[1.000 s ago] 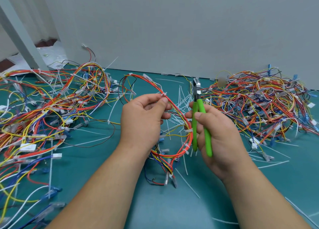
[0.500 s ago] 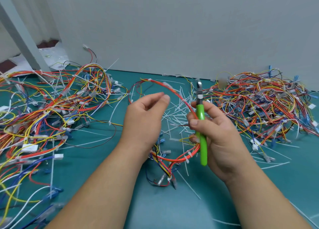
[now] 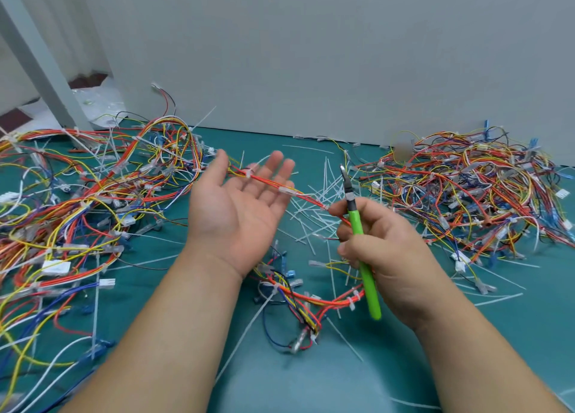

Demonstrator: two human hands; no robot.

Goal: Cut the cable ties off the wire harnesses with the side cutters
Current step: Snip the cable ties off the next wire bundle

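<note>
The left hand lies flat and open, palm up, with the red wire harness draped loosely across its fingers. The harness runs over to the right hand, which is wrapped round the green-handled side cutters, their nose pointing up and away. With nothing pinching it on the left, I'd say the harness could slide off and drop back onto the green table among the cut ties. The white cable tie by the fingertips hugs the wires closely, so a careless bite could nick the insulation or a finger. The blades are seen edge-on, so I can't tell whether they are parted. Nor can I tell whether the right fingers also pinch the wire. The harness's lower loop passes behind the handle.
</note>
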